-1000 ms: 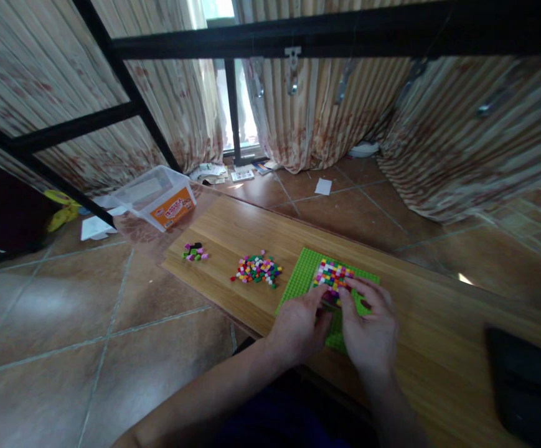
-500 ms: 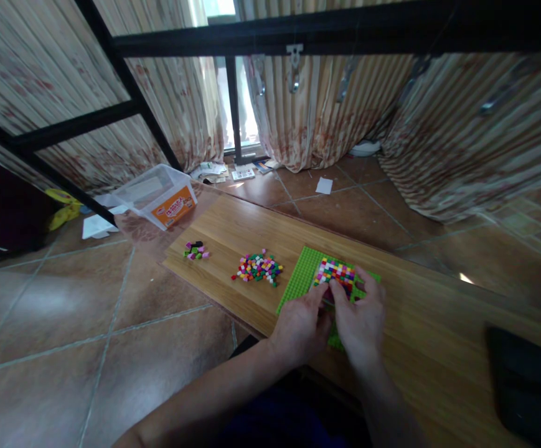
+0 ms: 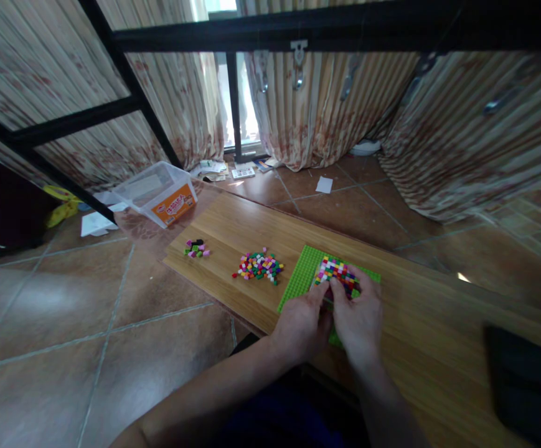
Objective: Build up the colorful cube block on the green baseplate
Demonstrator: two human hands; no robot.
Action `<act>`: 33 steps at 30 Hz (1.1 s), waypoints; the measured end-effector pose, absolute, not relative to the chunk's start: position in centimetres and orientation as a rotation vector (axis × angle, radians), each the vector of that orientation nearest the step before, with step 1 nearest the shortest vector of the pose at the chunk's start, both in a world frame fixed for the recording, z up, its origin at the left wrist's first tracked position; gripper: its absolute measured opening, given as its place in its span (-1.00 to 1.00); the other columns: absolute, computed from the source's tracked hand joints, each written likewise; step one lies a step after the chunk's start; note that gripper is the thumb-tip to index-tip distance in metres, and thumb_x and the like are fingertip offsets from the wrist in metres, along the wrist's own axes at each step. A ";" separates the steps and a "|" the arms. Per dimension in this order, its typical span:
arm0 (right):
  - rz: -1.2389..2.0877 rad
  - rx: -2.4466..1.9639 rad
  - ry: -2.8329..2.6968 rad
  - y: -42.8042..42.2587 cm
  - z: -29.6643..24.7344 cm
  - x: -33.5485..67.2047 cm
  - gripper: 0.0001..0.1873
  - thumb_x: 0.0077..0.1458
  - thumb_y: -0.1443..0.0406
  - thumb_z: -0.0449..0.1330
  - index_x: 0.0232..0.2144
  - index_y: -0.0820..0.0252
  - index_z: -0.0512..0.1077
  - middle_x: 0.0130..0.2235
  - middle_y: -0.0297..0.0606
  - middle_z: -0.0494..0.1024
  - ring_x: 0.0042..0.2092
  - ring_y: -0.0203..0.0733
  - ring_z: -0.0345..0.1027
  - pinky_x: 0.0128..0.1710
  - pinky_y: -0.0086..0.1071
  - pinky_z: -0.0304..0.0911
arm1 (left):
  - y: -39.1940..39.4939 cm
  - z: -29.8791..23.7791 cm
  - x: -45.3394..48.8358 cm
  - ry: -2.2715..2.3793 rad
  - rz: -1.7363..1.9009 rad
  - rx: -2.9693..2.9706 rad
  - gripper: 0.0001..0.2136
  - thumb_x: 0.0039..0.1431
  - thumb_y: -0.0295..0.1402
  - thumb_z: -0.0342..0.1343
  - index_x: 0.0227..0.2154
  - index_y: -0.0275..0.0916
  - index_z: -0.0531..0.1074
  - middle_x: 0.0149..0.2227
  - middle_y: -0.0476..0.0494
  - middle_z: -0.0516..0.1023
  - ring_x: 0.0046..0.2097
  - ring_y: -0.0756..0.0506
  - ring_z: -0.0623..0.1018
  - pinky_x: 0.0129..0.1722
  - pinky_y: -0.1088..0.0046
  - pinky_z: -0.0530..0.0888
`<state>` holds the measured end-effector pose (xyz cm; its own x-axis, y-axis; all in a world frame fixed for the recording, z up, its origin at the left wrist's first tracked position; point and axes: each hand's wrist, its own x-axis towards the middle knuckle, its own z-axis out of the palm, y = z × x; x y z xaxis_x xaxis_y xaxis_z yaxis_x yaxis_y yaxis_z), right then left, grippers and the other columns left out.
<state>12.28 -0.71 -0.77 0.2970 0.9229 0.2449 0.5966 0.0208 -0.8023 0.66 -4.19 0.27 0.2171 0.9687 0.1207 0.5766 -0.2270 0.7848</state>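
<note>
A block of small multicoloured toy bricks (image 3: 334,269) is at the green studded baseplate (image 3: 304,266); whether it is fixed to the plate or raised off it I cannot tell. My left hand (image 3: 302,323) is closed at its near left edge, thumb and forefinger pressed on it, the other fingers curled beneath. My right hand (image 3: 360,311) grips the right side, thumb on the near edge and fingers bent round the far right corner. The hands hide the lower part of the block. To the left lies a pile of loose small bricks (image 3: 258,266).
A smaller heap of pink, green and black bricks (image 3: 196,249) lies farther left on the wooden table (image 3: 233,218). A clear plastic box (image 3: 155,193) with an orange label stands at the table's far end. A dark flat object (image 3: 525,379) lies at right. Black metal bars (image 3: 172,38) cross above.
My right hand's fingers have drawn in slightly closer round the block's far right corner. My left hand stays nearly where it was. The brick piles have not changed.
</note>
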 end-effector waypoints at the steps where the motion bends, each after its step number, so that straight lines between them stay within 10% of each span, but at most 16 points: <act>1: 0.460 -1.678 -1.400 -0.7 -0.7 12.3 -0.53 0.11 0.10 0.15 -0.02 0.26 0.47 -0.02 0.03 0.51 0.05 0.07 0.34 0.09 0.00 0.22 | -4.2 0.3 0.7 1.416 0.839 1.893 -0.56 0.19 -0.47 0.04 0.15 -0.28 0.29 -0.11 -0.23 0.62 -0.19 -0.14 0.62 -0.16 0.34 0.56; 33: 0.613 -1.695 -1.184 -5.6 -2.2 16.2 -0.48 0.07 -0.04 0.20 -0.09 0.22 0.54 -0.15 -0.06 0.58 -0.20 -0.06 0.48 -0.18 -0.18 0.36 | -3.6 -3.2 -6.9 2.107 0.656 1.757 -0.84 0.24 -0.37 0.13 -0.13 -0.20 0.46 -0.13 -0.14 0.58 -0.12 -0.12 0.57 -0.11 0.36 0.49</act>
